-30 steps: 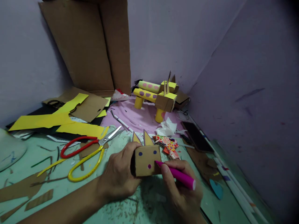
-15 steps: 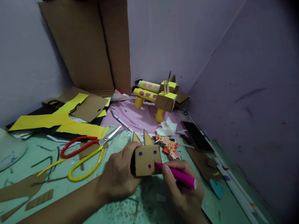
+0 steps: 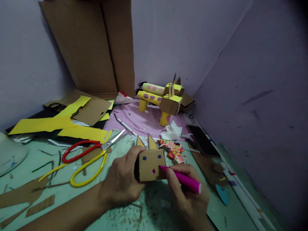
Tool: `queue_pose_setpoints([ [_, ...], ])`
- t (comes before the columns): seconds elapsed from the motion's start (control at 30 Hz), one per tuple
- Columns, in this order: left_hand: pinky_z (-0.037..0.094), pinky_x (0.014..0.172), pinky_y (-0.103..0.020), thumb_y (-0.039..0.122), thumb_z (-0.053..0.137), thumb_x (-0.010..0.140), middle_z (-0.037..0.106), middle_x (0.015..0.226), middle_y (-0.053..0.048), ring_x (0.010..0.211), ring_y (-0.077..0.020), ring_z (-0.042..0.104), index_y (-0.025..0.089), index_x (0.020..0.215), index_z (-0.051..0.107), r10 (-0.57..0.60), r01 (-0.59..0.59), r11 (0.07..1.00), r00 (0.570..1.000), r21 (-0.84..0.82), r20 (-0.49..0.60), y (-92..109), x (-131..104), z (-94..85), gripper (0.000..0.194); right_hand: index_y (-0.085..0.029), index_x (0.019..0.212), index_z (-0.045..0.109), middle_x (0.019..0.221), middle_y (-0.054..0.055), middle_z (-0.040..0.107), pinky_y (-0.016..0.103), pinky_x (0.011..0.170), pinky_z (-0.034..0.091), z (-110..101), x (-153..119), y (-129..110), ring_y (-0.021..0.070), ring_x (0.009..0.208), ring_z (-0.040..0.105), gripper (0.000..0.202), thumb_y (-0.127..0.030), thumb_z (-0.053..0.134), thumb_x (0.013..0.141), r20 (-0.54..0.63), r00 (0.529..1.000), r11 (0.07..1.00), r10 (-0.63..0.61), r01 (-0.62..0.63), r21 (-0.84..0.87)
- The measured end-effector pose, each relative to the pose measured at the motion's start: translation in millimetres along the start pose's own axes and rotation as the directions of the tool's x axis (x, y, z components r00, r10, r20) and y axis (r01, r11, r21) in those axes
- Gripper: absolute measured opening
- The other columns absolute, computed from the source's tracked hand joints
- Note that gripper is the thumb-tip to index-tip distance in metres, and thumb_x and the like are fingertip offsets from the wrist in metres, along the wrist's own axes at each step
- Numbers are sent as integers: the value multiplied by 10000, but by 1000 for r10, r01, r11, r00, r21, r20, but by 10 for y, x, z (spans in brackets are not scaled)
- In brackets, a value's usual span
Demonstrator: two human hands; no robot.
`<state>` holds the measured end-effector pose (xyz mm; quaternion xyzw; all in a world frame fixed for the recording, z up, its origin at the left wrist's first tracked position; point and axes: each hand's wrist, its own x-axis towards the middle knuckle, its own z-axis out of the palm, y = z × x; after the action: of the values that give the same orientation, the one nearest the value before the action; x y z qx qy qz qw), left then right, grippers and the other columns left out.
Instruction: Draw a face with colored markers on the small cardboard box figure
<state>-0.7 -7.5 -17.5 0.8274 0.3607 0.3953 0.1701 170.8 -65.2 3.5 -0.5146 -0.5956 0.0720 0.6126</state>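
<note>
A small cardboard box [image 3: 147, 166] with two pointed ears on top faces me, held from its left side by my left hand [image 3: 126, 175]. Its front carries two dark blue dots near the top and one magenta dot lower down. My right hand [image 3: 187, 192] is closed around a magenta marker [image 3: 186, 182], whose tip meets the box front to the right of the magenta dot. Whether there is a mark under the tip cannot be seen.
Scissors [image 3: 105, 146] with red and yellow handles lie left of the box. Yellow paper [image 3: 43, 125] and cardboard pieces lie further left. Two cardboard-headed figures [image 3: 169, 105] stand at the back. A phone [image 3: 203, 141] and white rods [image 3: 238, 189] are on the right.
The marker and my right hand have shifted very slightly up and left. The box is nearly unmoved, still in my left hand.
</note>
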Motion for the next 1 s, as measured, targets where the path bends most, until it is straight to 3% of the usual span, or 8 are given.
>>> queue_pose_setpoints([
  [0.17,623,688,-414,273,698,713,681,1100,-93,875,-298,738,245,1285,375,-53,53,999,998,-12,23,11,3,-1,657,-226,805,686,688,-18,644,275,572,501,18,-75,-43,147,599,614,44,-236,682,848,-199,955,975,220,-207,86],
  [0.33,616,696,-420,323,705,725,687,1122,-94,883,-306,742,256,1296,375,-97,98,995,994,-24,39,5,-5,19,663,-218,828,670,696,-4,605,315,579,489,-35,-102,-23,177,627,617,82,-291,704,842,-274,920,960,279,-257,115],
  [0.47,605,637,-394,316,706,717,690,1075,-72,820,-287,738,261,1280,379,-80,80,996,997,-26,14,12,-15,16,653,-237,857,692,730,-5,661,310,589,526,-15,-101,-52,170,628,645,9,-229,689,857,-211,965,986,158,-143,84],
  [0.53,606,648,-389,303,683,724,680,1087,-67,829,-280,735,264,1275,378,-74,74,997,997,-21,6,25,-10,6,631,-250,901,707,744,-8,698,287,563,531,30,-97,-91,165,622,661,108,-161,688,843,-107,993,996,47,-38,86],
  [0.63,612,701,-400,279,627,734,671,1109,-74,862,-281,732,256,1277,363,-40,40,999,999,-2,8,46,10,-12,605,-258,937,707,732,-17,703,260,531,513,112,-100,-147,152,606,655,199,-100,671,822,-12,999,989,-33,35,141],
  [0.87,597,587,-377,278,598,750,676,1011,-68,732,-266,723,238,1264,355,-35,35,999,999,-24,4,61,14,-2,570,-264,893,724,767,-3,711,266,598,521,130,-152,-159,166,683,662,157,-139,660,823,3,999,986,49,-49,158],
  [1.0,625,735,-484,279,607,769,660,1183,-131,970,-343,720,225,1338,336,-37,39,997,999,-65,26,21,6,-3,633,-238,866,748,691,16,669,298,573,503,92,-187,-121,177,602,614,86,-236,665,843,-25,978,965,206,-200,169],
])
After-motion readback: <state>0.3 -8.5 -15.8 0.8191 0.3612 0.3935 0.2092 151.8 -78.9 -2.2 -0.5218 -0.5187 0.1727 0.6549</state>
